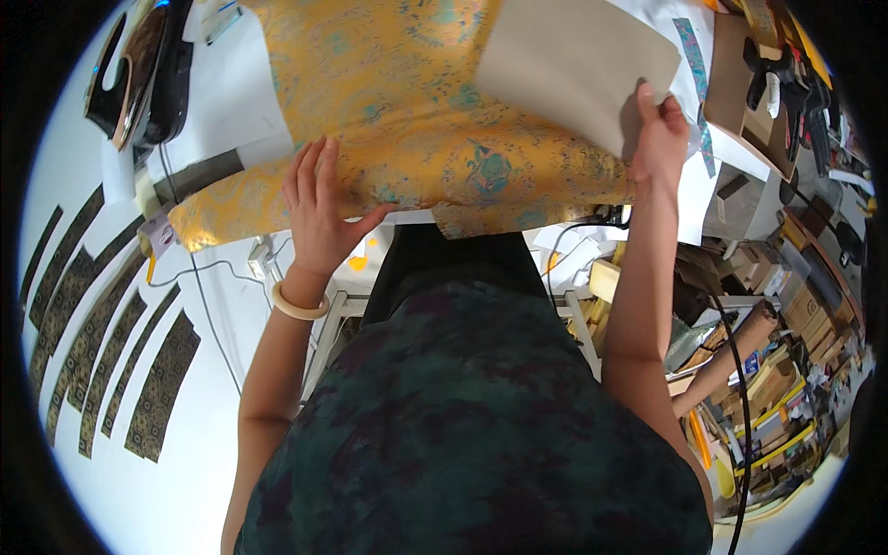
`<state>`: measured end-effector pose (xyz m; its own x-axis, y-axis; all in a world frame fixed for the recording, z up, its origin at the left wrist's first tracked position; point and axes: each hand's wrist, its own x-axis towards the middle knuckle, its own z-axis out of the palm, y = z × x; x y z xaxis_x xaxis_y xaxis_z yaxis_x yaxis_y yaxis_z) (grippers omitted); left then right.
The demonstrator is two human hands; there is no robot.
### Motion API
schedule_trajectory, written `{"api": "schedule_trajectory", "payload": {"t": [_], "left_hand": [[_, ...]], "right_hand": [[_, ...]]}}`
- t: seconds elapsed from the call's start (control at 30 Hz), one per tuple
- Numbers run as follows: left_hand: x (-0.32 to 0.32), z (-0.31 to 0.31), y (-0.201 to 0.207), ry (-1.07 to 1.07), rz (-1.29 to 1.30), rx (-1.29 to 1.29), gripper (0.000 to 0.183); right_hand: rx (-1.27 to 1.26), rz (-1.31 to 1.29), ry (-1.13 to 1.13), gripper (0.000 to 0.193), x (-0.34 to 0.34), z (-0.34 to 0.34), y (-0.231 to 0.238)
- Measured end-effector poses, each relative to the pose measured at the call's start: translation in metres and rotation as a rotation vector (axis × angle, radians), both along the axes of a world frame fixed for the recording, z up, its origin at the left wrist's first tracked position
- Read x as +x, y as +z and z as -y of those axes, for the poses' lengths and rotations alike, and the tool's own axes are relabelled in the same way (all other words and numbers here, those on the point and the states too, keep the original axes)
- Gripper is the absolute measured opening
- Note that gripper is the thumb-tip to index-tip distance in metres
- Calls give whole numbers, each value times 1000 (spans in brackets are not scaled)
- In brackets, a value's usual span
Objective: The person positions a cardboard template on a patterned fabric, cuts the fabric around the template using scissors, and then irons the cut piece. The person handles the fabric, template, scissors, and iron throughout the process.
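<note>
From where I stand, biggest first. Yellow floral-patterned fabric with teal motifs [388, 106]: upper centre of frame, lower edge rounded like a roll. Stiff grey-brown flat sheet [578, 69]: upper right of centre, tilted, overlapping the fabric. Left hand [319, 208]: left of centre, on the rounded edge, fingers extended, not clenched. Right hand [661, 143]: upper right, thumb and fingers pinching the sheet's right corner. Narrow blue-teal patterned strip [694, 79]: just beyond, upper right.
</note>
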<state>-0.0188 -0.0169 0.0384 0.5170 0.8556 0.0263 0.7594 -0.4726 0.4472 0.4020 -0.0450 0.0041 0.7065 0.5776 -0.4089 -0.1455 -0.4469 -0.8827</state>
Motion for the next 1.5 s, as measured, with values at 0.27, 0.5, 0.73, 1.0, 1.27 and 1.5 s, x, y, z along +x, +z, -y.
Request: {"api": "schedule_trajectory", "payload": {"t": [0.27, 0.5, 0.73, 1.0, 1.27, 1.5], "left_hand": [[-84, 84, -24, 639, 121, -77, 65], [-77, 68, -23, 403, -209, 13, 86], [-72, 42, -25, 345, -145, -9, 96], [-83, 57, -34, 640, 202, 161, 68], [-100, 85, -43, 882, 270, 39, 49], [-91, 89, -48, 831, 304, -2, 45]], "right_hand": [[115, 160, -65, 50, 23, -41, -58], [138, 748, 548, 27, -46, 13, 8], [170, 847, 1108, 45, -117, 70, 33], [81, 912, 1213, 72, -112, 62, 8], [71, 863, 1202, 66, -114, 60, 9], [16, 669, 1189, 63, -117, 45, 21]]}}
